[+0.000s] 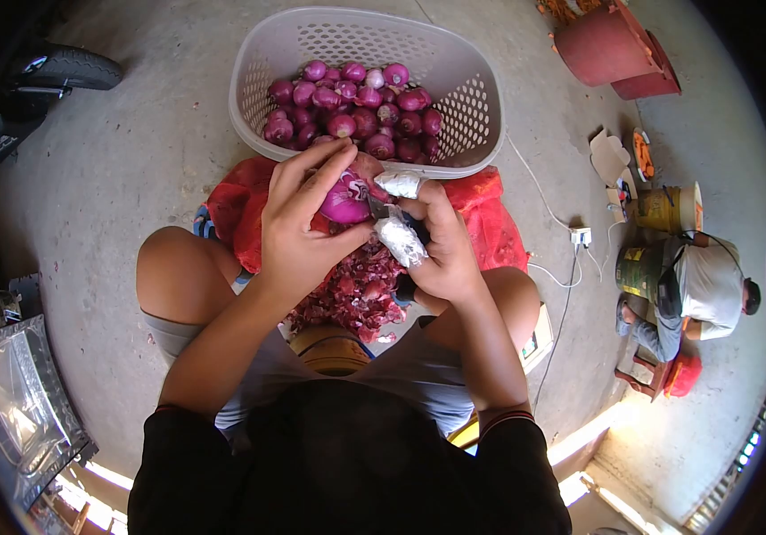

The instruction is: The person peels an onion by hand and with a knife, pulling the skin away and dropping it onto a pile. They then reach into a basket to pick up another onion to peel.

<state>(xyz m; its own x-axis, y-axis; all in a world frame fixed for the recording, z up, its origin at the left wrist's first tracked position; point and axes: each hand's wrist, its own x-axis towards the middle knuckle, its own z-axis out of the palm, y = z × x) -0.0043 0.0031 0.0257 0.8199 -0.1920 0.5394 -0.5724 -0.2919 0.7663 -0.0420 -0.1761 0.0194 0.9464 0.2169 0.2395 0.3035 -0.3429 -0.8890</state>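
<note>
My left hand (298, 214) is closed around a red onion (345, 198), its purple surface partly bared and a piece of papery skin at its upper right. My right hand (443, 241) grips a small dark-handled knife (377, 210), with the short blade against the onion's right side. Silvery wrapping (401, 242) covers the thumb and index finger of that hand. Just beyond both hands stands a grey plastic basket (249, 98) with many red onions (365, 120) in it. Below the hands, between my knees, lies a heap of onion skins (352, 290).
A red mesh sack (490, 223) lies under the basket's near edge. At right, a power strip (581, 236) with cables rests on the concrete floor. Further right, another person (708, 285) sits bent over near buckets (668, 209). A motorcycle wheel (80, 67) is at upper left.
</note>
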